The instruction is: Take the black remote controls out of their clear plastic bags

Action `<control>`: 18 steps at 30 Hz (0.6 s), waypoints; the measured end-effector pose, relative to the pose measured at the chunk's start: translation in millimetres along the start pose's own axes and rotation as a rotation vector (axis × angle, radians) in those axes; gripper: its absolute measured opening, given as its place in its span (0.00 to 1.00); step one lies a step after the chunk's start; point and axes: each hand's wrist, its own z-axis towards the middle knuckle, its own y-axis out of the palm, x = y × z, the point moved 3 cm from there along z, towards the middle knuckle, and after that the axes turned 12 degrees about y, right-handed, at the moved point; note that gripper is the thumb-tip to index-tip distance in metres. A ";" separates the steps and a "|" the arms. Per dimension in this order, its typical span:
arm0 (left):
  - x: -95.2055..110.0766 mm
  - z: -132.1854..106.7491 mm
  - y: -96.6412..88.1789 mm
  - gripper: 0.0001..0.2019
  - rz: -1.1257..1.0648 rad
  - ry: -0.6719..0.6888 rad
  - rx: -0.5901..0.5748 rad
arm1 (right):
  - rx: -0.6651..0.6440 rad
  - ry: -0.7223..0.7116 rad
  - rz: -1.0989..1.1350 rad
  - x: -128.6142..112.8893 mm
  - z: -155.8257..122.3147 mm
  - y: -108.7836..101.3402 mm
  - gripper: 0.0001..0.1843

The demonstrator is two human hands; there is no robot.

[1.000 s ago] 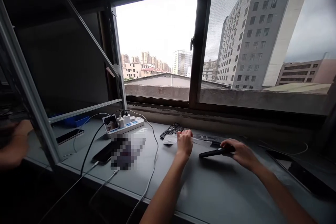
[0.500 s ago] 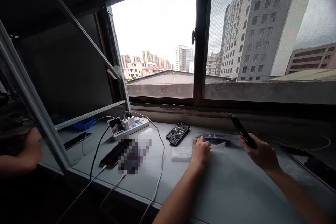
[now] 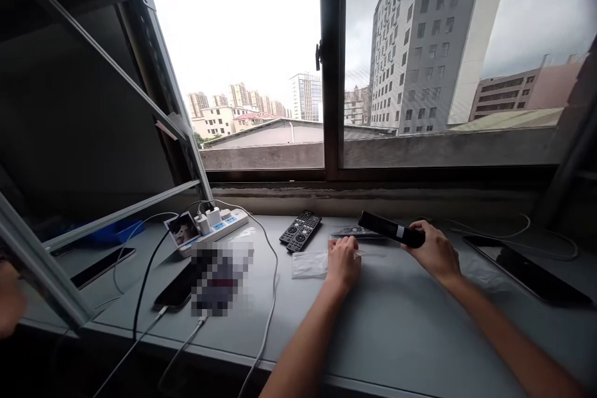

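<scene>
My right hand (image 3: 437, 252) grips one end of a black remote control (image 3: 385, 228), raised above the table and lying nearly level. A small pale label shows on its side; the buttons cannot be seen. My left hand (image 3: 344, 259) rests on the table with curled fingers, closed on a clear plastic bag (image 3: 310, 265) that spreads out on both sides. Just behind it lies another remote (image 3: 352, 232) in clear plastic wrap. Two black remotes (image 3: 301, 231) lie side by side to the left, buttons up.
A white power strip (image 3: 219, 227) with plugs stands at the back left, near phones (image 3: 176, 283) on charging cables. A large dark tablet-like device (image 3: 527, 270) lies at right. A metal shelf frame (image 3: 44, 267) rises on the left, with part of another person (image 3: 9, 301) beyond it.
The remote in my right hand has swung from steeply tilted to nearly level and moved left, toward my left hand. My left hand stays on the bag. The view has turned right.
</scene>
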 end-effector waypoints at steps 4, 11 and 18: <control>-0.7 0.2 0.8 0.15 0.006 0.020 0.024 | 0.047 0.033 -0.001 4.3 2.5 0.3 0.16; -2.1 3.6 0.2 0.12 0.070 0.068 0.009 | 0.134 -0.080 -0.009 -3.6 1.8 -0.6 0.14; 0.2 3.7 -3.6 0.10 0.088 0.085 0.024 | 0.203 -0.156 0.047 -12.1 0.4 -6.9 0.15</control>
